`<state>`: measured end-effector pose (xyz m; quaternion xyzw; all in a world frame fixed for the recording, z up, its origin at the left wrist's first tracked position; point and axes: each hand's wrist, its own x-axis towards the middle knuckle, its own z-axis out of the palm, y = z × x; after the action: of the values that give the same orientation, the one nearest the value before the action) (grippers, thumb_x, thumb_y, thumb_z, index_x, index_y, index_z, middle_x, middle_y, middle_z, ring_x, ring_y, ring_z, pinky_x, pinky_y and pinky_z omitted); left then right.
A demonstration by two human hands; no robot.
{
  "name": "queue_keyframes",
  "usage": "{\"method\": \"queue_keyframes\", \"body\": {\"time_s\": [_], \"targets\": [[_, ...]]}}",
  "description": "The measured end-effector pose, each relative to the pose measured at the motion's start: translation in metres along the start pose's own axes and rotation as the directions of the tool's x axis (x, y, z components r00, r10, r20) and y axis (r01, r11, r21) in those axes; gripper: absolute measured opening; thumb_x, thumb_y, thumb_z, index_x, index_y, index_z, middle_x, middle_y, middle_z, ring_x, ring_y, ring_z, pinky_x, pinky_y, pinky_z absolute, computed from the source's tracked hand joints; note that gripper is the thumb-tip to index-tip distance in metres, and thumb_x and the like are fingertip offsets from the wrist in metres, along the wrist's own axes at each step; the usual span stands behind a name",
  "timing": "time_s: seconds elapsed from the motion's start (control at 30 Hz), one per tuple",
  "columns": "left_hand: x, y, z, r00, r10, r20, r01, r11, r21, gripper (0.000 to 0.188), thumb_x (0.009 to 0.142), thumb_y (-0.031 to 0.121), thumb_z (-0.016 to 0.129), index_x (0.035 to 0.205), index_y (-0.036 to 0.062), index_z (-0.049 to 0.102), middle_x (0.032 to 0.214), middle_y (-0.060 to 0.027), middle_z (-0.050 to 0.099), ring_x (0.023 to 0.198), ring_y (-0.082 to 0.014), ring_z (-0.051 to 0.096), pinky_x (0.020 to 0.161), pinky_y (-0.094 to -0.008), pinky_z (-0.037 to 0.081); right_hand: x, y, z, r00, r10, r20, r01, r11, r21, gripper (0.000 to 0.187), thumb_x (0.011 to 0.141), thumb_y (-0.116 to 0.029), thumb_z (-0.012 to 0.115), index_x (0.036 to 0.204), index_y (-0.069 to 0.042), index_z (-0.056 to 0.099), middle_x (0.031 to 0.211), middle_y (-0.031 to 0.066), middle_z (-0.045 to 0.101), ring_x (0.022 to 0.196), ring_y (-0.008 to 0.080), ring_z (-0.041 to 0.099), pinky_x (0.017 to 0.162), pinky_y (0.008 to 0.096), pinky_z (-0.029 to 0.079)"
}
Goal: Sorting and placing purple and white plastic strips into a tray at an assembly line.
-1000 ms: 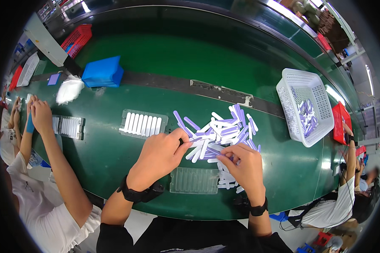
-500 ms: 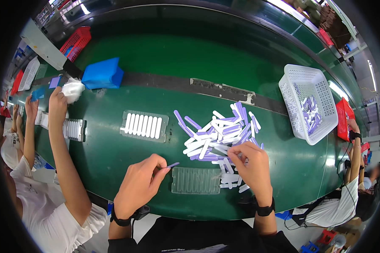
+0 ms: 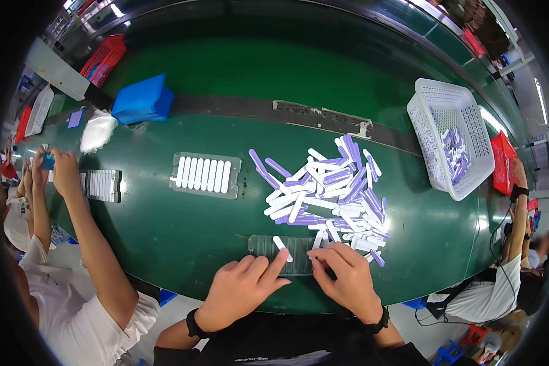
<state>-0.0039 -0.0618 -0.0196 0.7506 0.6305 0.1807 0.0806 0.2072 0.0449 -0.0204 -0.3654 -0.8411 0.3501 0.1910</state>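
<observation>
A clear ribbed plastic tray (image 3: 262,246) lies in front of me near the table's edge. Across its middle is a slim white strip with rounded ends (image 3: 280,244), tilted. My left hand (image 3: 241,287) touches the strip's lower end with a stretched index fingertip, its thumb held apart. Over the tray's right end, my right hand (image 3: 348,282) has thumb and index finger pinched together; what lies between them is too small to make out. Just beyond that hand spreads a loose heap of white and purple strips (image 3: 323,177).
A filled tray of white strips (image 3: 204,175) lies left of the heap. At the back right stands a white basket (image 3: 422,116) holding more strips. A blue bin (image 3: 141,100) and white plastic bag (image 3: 97,131) stand back left. Co-workers' arms (image 3: 97,244) reach in from the left.
My left hand has moved right onto the tray; its purple strip no longer shows, and a white strip lies under its fingertip. My right hand has left the heap for the tray's right end.
</observation>
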Motion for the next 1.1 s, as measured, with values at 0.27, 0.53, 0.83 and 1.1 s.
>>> {"method": "queue_keyframes", "body": {"time_s": [0.27,0.53,0.83,1.1], "targets": [[0.000,-0.035,-0.017,0.993,0.082,0.080,-0.077,0.995,-0.067,0.051,0.083,0.042,0.083,0.127,0.0181,0.073,0.069,0.0020,0.040,0.058,-0.0115,0.052,0.051,-0.0271,0.044,-0.004,0.006,-0.014,0.976,-0.215,0.016,0.211,0.939,-0.273,0.036,0.080,-0.013,0.085,0.115,-0.010,0.074,0.105,0.0029,0.064,0.086,0.0211,0.064,0.070,0.0339,0.053],[0.003,-0.039,-0.022,0.961,0.232,0.150,-0.238,0.971,0.027,0.046,0.088,0.038,0.080,0.130,0.0191,0.072,0.069,0.0033,0.041,0.060,-0.0098,0.050,0.052,-0.0259,0.042,-0.002,0.009,-0.029,0.914,-0.343,0.218,0.402,0.842,-0.359,0.038,0.079,-0.023,0.086,0.115,-0.017,0.077,0.107,-0.0005,0.062,0.094,0.0194,0.063,0.074,0.0327,0.053],[0.015,-0.027,-0.027,0.942,0.215,0.259,-0.205,0.977,-0.066,0.026,0.092,0.030,0.073,0.114,0.0168,0.077,0.069,0.0034,0.052,0.061,-0.0143,0.059,0.053,-0.0301,0.045,0.016,0.016,-0.041,0.772,-0.513,0.376,0.620,0.738,-0.268,0.010,0.081,-0.014,0.077,0.088,-0.010,0.071,0.098,0.0008,0.061,0.087,0.0162,0.063,0.073,0.0308,0.053],[0.047,-0.041,-0.041,0.936,0.114,0.333,-0.061,0.984,-0.165,0.024,0.095,0.039,0.071,0.100,0.0160,0.074,0.066,-0.0006,0.062,0.062,-0.0224,0.066,0.054,-0.0360,0.049,0.061,0.022,-0.038,0.953,-0.303,0.013,0.301,0.939,-0.168,0.014,0.082,-0.015,0.083,0.082,-0.008,0.071,0.087,0.0016,0.063,0.069,0.0212,0.065,0.059,0.0342,0.052]]}}
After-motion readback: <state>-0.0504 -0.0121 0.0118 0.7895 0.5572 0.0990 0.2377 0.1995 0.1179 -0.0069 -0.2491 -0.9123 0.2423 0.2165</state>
